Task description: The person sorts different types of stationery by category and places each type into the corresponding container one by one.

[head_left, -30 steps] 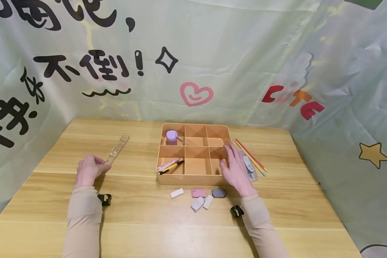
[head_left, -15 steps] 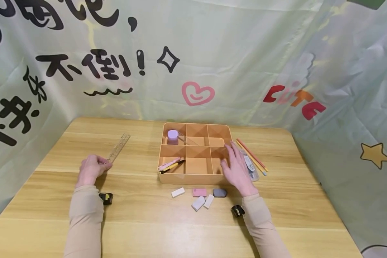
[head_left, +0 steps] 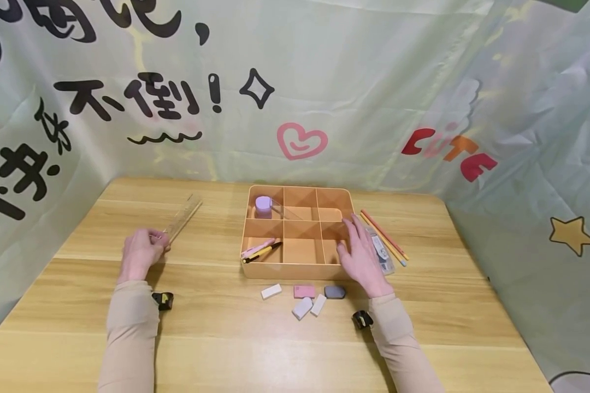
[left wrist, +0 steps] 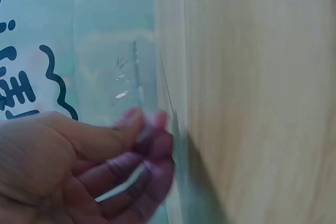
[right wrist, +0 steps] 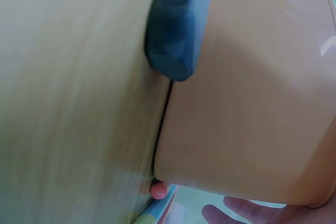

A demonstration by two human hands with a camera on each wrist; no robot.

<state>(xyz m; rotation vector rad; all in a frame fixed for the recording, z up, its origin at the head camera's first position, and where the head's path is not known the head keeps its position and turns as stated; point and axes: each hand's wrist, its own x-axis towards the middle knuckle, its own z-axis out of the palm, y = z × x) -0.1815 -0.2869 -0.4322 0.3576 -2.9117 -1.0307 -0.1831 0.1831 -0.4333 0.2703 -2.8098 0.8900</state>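
My left hand [head_left: 143, 252] pinches a clear plastic ruler [head_left: 182, 214] at its near end, between thumb and fingertips. The ruler slants away toward the back, its faint markings showing in the left wrist view, with a thin dark line beside it on the table. My right hand [head_left: 363, 261] rests at the right wall of an orange-tan compartment box [head_left: 295, 271], thumb over the front right compartment, fingers loosely extended along the rim. In the box are a purple-lidded jar [head_left: 263, 206], a clear strip, and a pink pen [head_left: 258, 247] beside a yellow-and-black pen [head_left: 263, 252].
Before the box lie a pink eraser [head_left: 304, 291], a dark grey eraser [head_left: 335, 292] and several white ones [head_left: 271, 291]. Right of it are a clear plastic case [head_left: 384, 254], partly behind my right hand, and red and yellow pencils [head_left: 390, 240]. A printed curtain [head_left: 216, 158] borders the table.
The ruler lay close to the table; its far end has risen and it now tilts, a line showing apart from it. My left hand has shifted slightly up. The right hand stays put.
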